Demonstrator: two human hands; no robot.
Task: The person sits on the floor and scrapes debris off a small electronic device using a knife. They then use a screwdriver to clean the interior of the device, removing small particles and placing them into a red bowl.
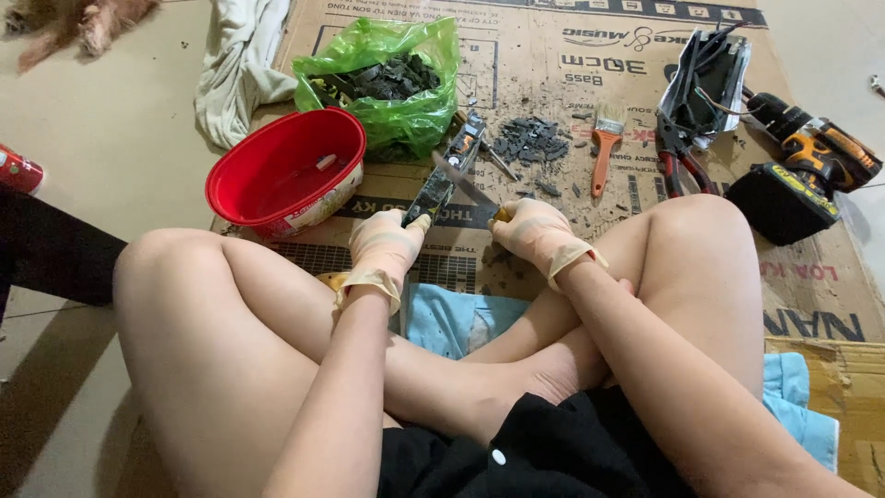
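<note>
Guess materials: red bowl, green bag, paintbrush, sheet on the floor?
Red bowl: likely plastic, glossy, uniform colour.
Green bag: thin translucent plastic film, crinkled, dark pieces showing through.
Paintbrush: orange handle, wood or plastic, unclear; pale bristles.
Floor sheet: brown corrugated cardboard, matte, printed, looks like a flattened box.

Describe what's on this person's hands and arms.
Both the left hand and right hand wear thin, pale, translucent gloves with cuffs rolled at the wrists. The forearms are bare, with no sleeves, watch or jewellery showing.
</note>
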